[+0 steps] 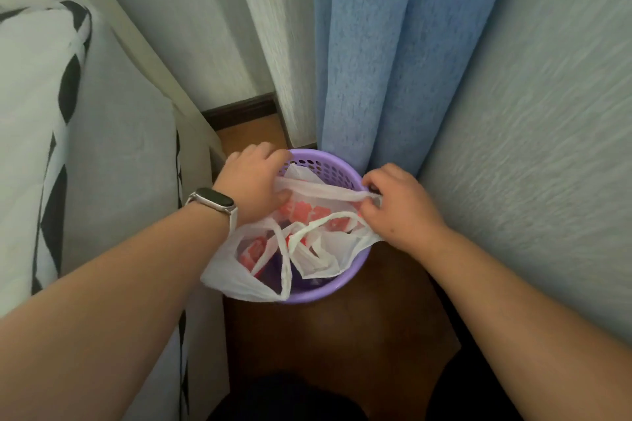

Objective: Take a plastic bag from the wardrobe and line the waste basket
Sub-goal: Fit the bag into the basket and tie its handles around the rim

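A round purple waste basket (328, 164) with a perforated wall stands on the brown floor in a corner. A thin white plastic bag (239, 273) with red print lies in its mouth, and part of it hangs over the near left rim. My left hand (253, 181), with a watch on the wrist, grips the bag's edge at the basket's far left rim. My right hand (400, 205) pinches a stretched handle strip of the bag at the right rim. The strip runs taut between both hands. The basket's inside is mostly hidden by the bag.
A blue curtain (393, 61) hangs just behind the basket, beside a pale one. A wall (530, 147) closes the right side. A bed with black-and-white bedding (51, 113) fills the left. The floor strip (342, 335) between them is narrow.
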{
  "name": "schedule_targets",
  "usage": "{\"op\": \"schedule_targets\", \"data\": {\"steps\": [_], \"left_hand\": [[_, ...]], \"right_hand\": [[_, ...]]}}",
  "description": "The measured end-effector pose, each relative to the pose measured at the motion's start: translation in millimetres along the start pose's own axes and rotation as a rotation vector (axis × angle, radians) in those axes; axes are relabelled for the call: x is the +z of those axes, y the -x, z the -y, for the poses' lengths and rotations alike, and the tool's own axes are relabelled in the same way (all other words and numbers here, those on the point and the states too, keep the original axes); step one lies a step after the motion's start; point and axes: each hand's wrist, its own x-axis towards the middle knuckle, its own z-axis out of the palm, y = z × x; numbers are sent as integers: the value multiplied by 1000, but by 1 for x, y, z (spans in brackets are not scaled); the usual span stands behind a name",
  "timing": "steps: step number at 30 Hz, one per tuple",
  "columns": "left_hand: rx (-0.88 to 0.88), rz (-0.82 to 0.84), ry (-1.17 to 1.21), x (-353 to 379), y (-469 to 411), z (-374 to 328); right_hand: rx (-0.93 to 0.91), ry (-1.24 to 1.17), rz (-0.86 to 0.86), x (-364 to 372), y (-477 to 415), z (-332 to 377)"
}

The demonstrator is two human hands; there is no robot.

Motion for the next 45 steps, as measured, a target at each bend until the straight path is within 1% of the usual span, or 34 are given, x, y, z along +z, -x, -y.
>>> {"op": "schedule_targets", "data": {"steps": [1,3,5,7,9,11,12,14,16,18,21,24,27,30,33,36,41,45], "left_hand": [[66,-30,-28,-8,1,-6],[131,-40,0,-23,7,-18],[97,53,109,-27,19,-27],[84,152,201,-22,38,-29],[108,305,248,-15,58,-30],[132,443,198,-13,73,-30],[128,460,172,-14,78,-29],[112,420,168,-16,84,-28],[102,376,166,-16,88,-31],[82,360,154,-12,91,-36],[58,311,119,-4,95,-44],[50,252,198,2,104,-49],[17,221,303,5,114,-51],[20,247,284,11,121,-46],[37,255,258,15,124,-44],[40,279,153,17,130,-42],[-12,359,74,17,137,-40],[-39,415,-23,12,136,-39]], "right_hand": [[-54,12,-15,-3,2,7],[-161,36,-44,-7,8,22],[-216,5,-7,-6,15,36],[-246,-59,119,-2,24,50],[-258,-109,258,5,33,60],[-247,-107,381,9,40,64],[-240,-86,432,11,43,64],[-228,-42,494,12,49,61],[-190,-65,521,12,57,59],[-126,-113,489,13,62,57],[-78,-81,404,14,64,56],[-126,-30,425,17,66,57],[-231,73,440,21,68,57],[-335,160,463,19,71,56],[-317,157,520,14,71,54],[-332,238,518,5,69,51],[-281,282,582,0,74,41],[-195,314,632,-2,73,32]]}}
